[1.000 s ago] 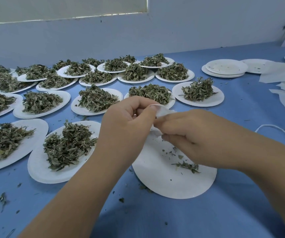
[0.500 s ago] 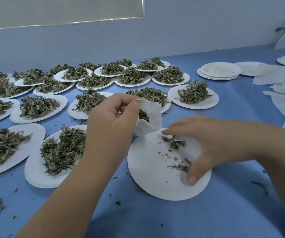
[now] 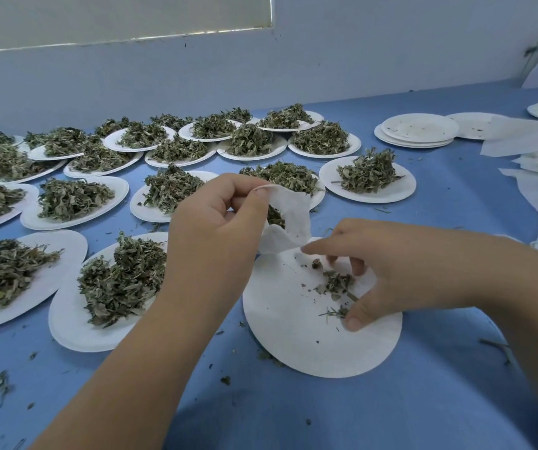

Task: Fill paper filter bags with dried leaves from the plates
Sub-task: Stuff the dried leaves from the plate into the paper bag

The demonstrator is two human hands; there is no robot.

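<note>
Head cam: left hand (image 3: 215, 228) pinches part-filled white paper filter bag (image 3: 293, 216); right hand (image 3: 391, 267) curled round last dried green leaf scraps (image 3: 336, 282) on white paper plate (image 3: 293, 336) (heaped plates (image 3: 404, 190) galore left).

Text, labels, numbers: none can be read anywhere in view.
Filter bag (image 3: 293, 219), centre: plain white paper.
Plates (image 3: 66, 306) of dried leaves (image 3: 121, 280), 8 to 12 o'clock: plain white rims.
Stacked plates (image 3: 420, 128), 1 o'clock: plain white, with only leaf specks.
</note>
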